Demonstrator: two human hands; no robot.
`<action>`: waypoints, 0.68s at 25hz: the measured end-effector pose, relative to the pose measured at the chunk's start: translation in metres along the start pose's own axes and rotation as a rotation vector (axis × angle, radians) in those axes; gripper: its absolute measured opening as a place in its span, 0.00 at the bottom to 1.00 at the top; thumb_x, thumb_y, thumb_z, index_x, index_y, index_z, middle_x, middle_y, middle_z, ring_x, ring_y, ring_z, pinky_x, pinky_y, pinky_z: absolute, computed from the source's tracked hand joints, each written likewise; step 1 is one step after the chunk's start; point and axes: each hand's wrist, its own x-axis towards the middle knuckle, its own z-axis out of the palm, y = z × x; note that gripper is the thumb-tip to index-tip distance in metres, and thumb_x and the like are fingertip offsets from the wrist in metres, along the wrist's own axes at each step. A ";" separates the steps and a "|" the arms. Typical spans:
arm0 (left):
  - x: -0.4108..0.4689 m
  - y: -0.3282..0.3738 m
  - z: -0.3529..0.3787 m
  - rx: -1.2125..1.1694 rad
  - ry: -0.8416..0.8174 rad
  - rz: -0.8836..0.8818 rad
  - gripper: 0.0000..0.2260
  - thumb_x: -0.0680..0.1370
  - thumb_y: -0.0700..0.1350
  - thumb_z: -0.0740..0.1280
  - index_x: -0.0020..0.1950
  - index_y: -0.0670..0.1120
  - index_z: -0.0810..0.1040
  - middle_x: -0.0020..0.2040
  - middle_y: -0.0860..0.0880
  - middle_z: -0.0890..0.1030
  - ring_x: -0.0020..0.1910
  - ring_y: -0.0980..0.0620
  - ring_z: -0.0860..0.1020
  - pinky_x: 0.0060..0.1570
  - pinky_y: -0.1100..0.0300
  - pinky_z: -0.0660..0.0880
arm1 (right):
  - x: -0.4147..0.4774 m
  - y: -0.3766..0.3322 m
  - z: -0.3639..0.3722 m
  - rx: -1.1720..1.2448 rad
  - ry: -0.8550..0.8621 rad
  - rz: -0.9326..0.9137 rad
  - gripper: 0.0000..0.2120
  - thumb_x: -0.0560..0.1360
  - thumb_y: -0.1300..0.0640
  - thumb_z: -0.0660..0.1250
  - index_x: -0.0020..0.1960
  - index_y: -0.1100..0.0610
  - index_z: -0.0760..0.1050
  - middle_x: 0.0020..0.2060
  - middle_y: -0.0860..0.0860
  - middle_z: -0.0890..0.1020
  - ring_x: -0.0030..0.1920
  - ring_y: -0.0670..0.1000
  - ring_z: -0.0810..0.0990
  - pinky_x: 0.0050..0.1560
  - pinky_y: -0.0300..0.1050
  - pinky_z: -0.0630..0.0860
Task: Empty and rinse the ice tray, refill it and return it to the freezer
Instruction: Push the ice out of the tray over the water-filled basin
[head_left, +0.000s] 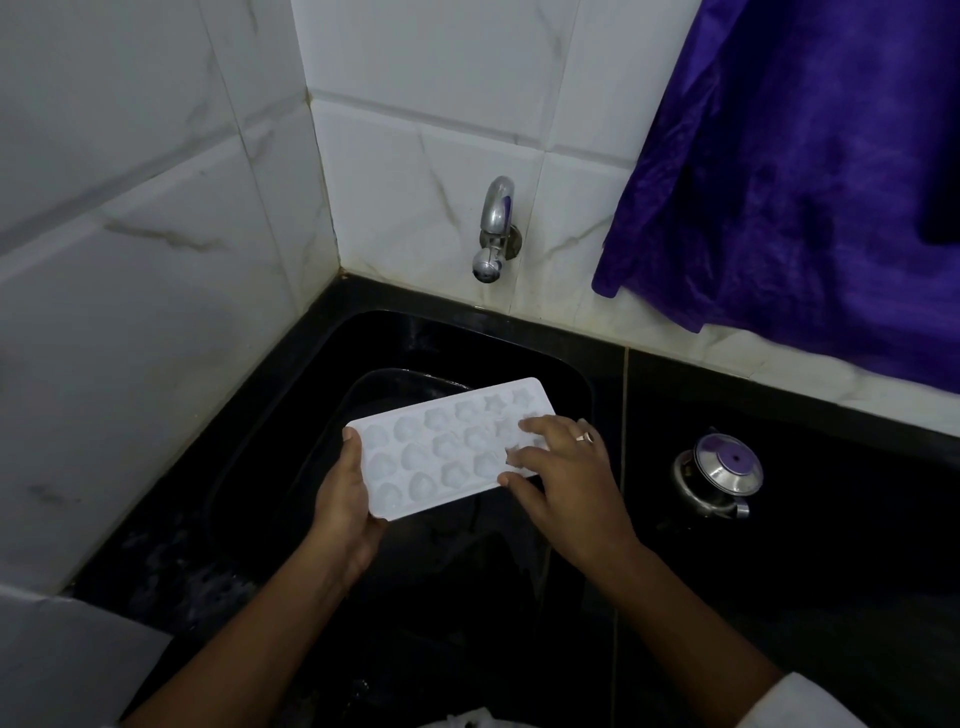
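Emptying, likely: left hand (344, 501) grips tray (441, 449) at 9 o'clock; right hand (569, 470) presses cells, fingers spread. Next needs tap (496, 228) at 12 o'clock.

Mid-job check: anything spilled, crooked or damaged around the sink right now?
Nothing looks damaged. The ice tray is held over the sink, the left hand gripping its left end, the right hand resting fingers on its right end. Only oddity: what look like water splashes on the counter left of the sink.
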 end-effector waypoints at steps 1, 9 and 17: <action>0.000 0.001 0.001 -0.002 -0.004 0.001 0.27 0.85 0.64 0.55 0.66 0.46 0.81 0.57 0.45 0.88 0.56 0.42 0.87 0.64 0.40 0.79 | 0.001 -0.001 0.000 0.029 0.021 -0.023 0.08 0.77 0.50 0.72 0.54 0.49 0.84 0.66 0.46 0.77 0.70 0.48 0.71 0.78 0.57 0.58; -0.003 -0.001 0.005 0.028 -0.034 -0.001 0.29 0.85 0.65 0.53 0.66 0.46 0.82 0.58 0.43 0.88 0.57 0.41 0.86 0.64 0.40 0.79 | -0.003 -0.016 0.011 0.025 -0.173 0.002 0.17 0.77 0.54 0.59 0.60 0.49 0.81 0.75 0.52 0.68 0.78 0.57 0.61 0.77 0.59 0.60; -0.002 0.001 0.003 -0.003 -0.050 0.007 0.29 0.85 0.66 0.53 0.66 0.46 0.81 0.58 0.43 0.87 0.58 0.41 0.86 0.66 0.38 0.77 | -0.002 -0.033 0.017 0.203 -0.029 0.127 0.13 0.75 0.65 0.66 0.54 0.52 0.83 0.74 0.52 0.70 0.78 0.55 0.61 0.77 0.59 0.60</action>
